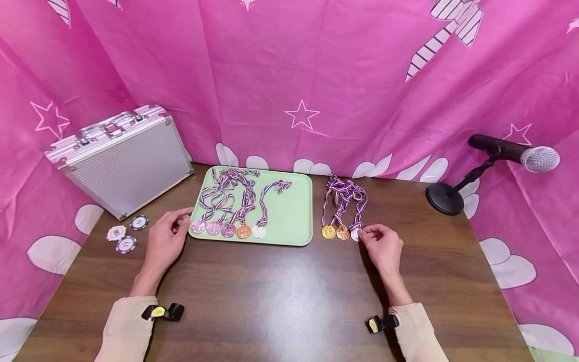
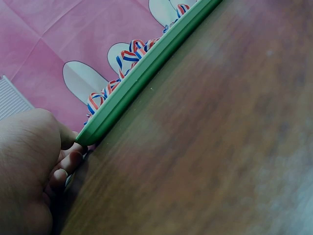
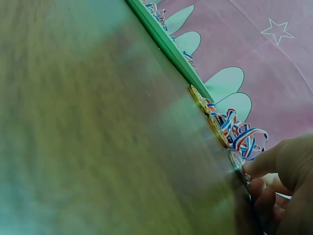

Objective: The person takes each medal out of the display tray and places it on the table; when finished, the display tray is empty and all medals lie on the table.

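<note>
A green tray (image 1: 289, 216) lies on the wooden table with several ribboned medals lined up along its near side, among them a copper-coloured medal (image 1: 243, 231) and a silver one (image 1: 259, 231). At the tray's left edge, my left hand (image 1: 167, 239) pinches the near corner, thumb at the rim and fingers curled below. Right of the tray lie a gold medal (image 1: 328, 232), a bronze-toned medal (image 1: 342, 232) and a silver medal (image 3: 236, 161), their striped ribbons (image 1: 346, 193) bunched behind them. My right hand (image 1: 383, 245) pinches the silver medal's right edge between thumb and finger.
Behind my left hand stands a silver aluminium case (image 1: 131, 166). Three poker chips (image 1: 125, 245) lie left of that hand. A microphone (image 1: 511, 151) on a black round-based stand (image 1: 445, 198) is at the back right. Pink curtain (image 1: 253, 75) encloses the table's back and sides.
</note>
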